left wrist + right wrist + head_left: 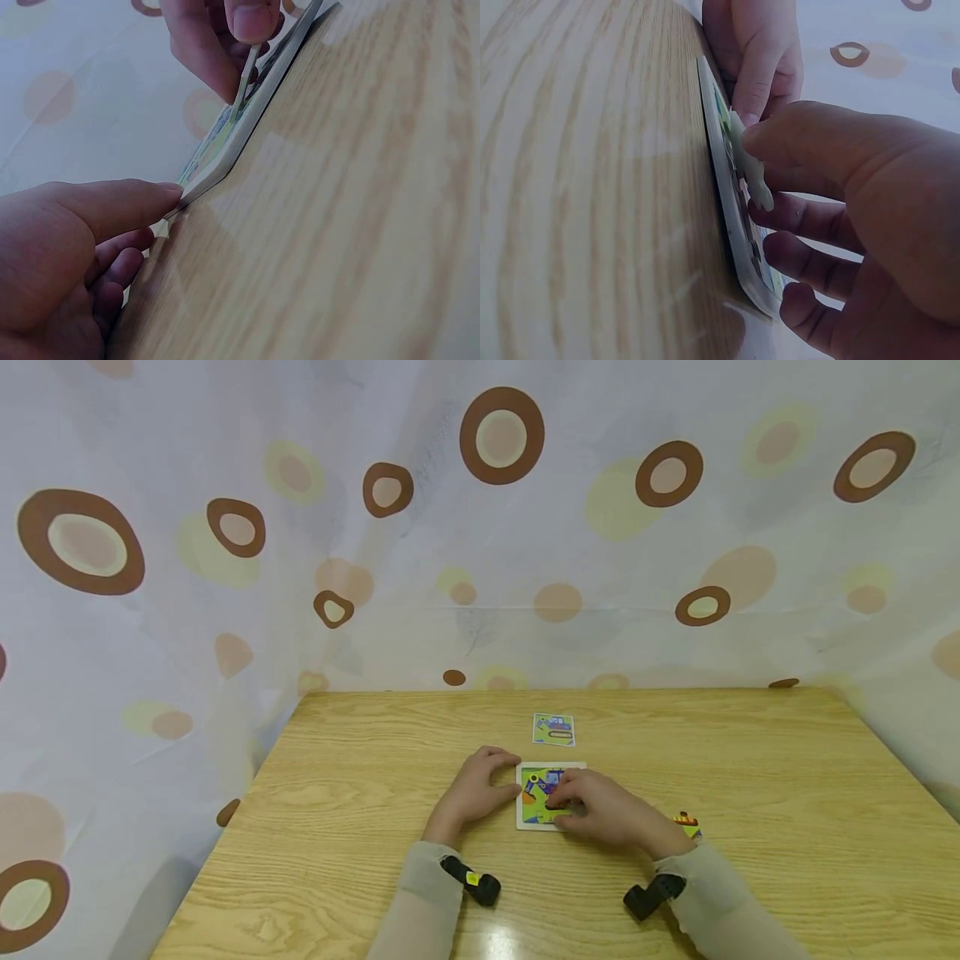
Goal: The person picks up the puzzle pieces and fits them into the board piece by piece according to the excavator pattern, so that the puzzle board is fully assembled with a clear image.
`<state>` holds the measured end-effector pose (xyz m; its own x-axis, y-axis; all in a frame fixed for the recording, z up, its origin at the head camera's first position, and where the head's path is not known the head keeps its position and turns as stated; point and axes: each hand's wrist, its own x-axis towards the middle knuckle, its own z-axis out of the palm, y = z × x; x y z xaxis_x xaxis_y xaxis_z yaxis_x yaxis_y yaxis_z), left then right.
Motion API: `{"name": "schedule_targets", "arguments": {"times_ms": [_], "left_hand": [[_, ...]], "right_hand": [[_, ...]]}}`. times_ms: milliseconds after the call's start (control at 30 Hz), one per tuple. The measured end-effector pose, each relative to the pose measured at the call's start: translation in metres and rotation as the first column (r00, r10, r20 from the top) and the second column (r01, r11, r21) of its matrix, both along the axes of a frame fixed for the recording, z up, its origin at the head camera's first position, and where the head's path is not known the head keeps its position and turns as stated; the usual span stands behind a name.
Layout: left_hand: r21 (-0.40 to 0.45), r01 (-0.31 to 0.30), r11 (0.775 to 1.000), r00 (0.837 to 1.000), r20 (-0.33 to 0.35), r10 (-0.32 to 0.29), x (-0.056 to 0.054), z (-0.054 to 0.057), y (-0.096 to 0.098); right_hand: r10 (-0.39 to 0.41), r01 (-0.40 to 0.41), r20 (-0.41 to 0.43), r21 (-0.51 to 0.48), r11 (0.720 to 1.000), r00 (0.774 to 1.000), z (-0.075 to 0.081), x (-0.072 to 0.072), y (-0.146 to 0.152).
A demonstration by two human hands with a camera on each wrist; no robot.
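Observation:
A jigsaw puzzle tray (519, 814) with a pale rim and a colourful digger picture lies on the wooden table. Bent around its left side, my left hand (474, 787) touches the rim with thumb and index finger. In the left wrist view its thumb (142, 199) lies along the tray's corner, other fingers loosely bent beside it. My right hand (603, 810) is over the tray's right half. Between its thumb and fingers it pinches a thin puzzle piece (751, 169), tilted up on edge against the tray in the wrist views. The right hand hides part of the picture.
A small picture card (553, 729) showing a similar digger lies just beyond the tray. Loose colourful puzzle pieces (687, 827) lie to the right, partly behind the right forearm. A patterned curtain (480, 543) stands behind the wooden table (360, 760).

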<state>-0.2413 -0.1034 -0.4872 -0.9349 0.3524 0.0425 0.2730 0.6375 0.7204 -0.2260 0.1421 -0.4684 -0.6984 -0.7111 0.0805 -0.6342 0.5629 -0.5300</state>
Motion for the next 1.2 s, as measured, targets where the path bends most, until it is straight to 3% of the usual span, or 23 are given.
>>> {"name": "schedule_targets", "arguments": {"times_ms": [667,1200], "left_hand": [[0.005,0.004,1.000,1.000,-0.013,-0.004,-0.0015,-0.0003,0.0007],[-0.005,0.011,1.000,1.000,-0.004,-0.011,-0.0025,-0.0040,0.0001]], "right_hand": [[-0.008,0.008,-0.047,-0.004,1.000,0.999,0.0019,0.0043,-0.0028],[-0.011,0.013,0.056,-0.040,0.999,0.998,0.0026,0.0032,-0.0014]]}}
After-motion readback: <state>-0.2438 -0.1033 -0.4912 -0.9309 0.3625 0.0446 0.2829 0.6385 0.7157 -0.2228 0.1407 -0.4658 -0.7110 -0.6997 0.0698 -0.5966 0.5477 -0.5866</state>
